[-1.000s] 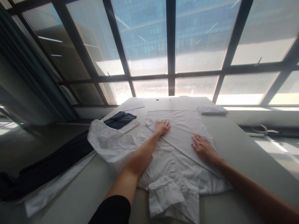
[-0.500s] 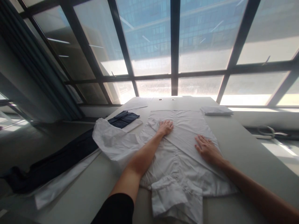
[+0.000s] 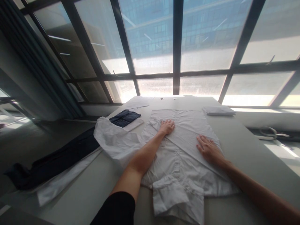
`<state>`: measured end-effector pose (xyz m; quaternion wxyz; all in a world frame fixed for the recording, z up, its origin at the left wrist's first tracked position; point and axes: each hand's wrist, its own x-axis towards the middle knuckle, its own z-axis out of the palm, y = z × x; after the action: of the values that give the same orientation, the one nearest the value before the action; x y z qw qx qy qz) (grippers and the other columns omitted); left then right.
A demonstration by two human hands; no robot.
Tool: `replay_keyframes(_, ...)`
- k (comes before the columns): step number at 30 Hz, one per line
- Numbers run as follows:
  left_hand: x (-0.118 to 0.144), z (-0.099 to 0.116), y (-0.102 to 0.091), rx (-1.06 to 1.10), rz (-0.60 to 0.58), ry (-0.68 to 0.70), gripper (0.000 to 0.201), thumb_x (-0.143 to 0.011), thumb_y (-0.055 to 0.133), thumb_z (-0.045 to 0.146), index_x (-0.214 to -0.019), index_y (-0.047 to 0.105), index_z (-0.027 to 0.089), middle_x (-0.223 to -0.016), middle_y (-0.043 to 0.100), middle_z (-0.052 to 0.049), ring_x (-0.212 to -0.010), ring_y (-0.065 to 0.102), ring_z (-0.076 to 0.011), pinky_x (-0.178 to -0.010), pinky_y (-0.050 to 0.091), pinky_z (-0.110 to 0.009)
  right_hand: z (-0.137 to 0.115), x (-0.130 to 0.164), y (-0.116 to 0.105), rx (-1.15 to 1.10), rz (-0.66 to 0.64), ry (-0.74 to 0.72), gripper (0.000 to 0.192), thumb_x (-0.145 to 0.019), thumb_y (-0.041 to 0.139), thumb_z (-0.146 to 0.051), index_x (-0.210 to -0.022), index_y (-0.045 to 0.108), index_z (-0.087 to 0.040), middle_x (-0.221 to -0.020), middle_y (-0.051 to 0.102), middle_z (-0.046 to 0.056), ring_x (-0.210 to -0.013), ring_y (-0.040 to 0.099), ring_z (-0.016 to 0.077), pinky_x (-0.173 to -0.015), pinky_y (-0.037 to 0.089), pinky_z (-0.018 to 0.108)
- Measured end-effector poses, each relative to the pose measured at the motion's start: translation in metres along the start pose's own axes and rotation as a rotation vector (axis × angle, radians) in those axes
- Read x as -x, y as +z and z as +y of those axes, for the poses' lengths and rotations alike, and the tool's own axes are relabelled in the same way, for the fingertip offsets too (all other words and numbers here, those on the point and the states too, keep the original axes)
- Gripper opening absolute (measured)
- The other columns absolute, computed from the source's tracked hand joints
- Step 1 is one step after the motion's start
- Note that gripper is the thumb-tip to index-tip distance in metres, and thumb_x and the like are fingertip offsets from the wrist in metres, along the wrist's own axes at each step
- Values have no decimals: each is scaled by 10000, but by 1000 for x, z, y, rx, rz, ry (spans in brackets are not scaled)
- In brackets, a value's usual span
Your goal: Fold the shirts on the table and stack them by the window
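Note:
A white button-up shirt [image 3: 187, 162] lies spread on the table, its collar end toward me and a row of buttons down the middle. My left hand [image 3: 167, 126] rests palm down on the far left part of the shirt, fingers stretched out. Farther right, my right hand [image 3: 209, 149] is pressed flat on the shirt's right side, fingers extended. Neither hand grips the cloth. One sleeve [image 3: 112, 137] spreads out to the left, partly behind my left forearm. Wrinkles run across the fabric between both hands.
Dark trousers [image 3: 70, 153] and white cloth [image 3: 67, 178] lie along the table's left side, hanging past its edge. A folded white garment [image 3: 218, 110] sits at the far right of the table [image 3: 236, 140]. Large windows [image 3: 150, 47] stand behind.
Both hands stay in nearly the same places on the shirt. The whole view has shifted very slightly; the garments look unchanged.

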<state>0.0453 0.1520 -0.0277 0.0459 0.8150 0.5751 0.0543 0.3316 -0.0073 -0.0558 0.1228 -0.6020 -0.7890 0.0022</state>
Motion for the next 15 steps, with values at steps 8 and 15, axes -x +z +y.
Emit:
replay_keyframes(8, 2, 1, 0, 3, -7, 9, 545, -1069, 268, 481, -1562, 388, 280, -1691, 292, -63, -1561, 215, -300, -1240, 134, -610, 1, 0, 0, 17, 0, -9, 590, -1055, 316, -403, -1543, 459, -105, -1638, 379, 142, -1531, 304, 293, -1240, 256, 518)
replay_keyframes(15, 4, 15, -17, 23, -110, 131, 503, -1055, 365, 369, -1516, 453, 187, -1635, 374, -157, -1508, 338, -311, -1218, 246, -561, -4, 0, -3, 44, -18, 16, 574, -1059, 312, -374, -1553, 447, -114, -1644, 369, 138, -1532, 304, 280, -1238, 259, 506)
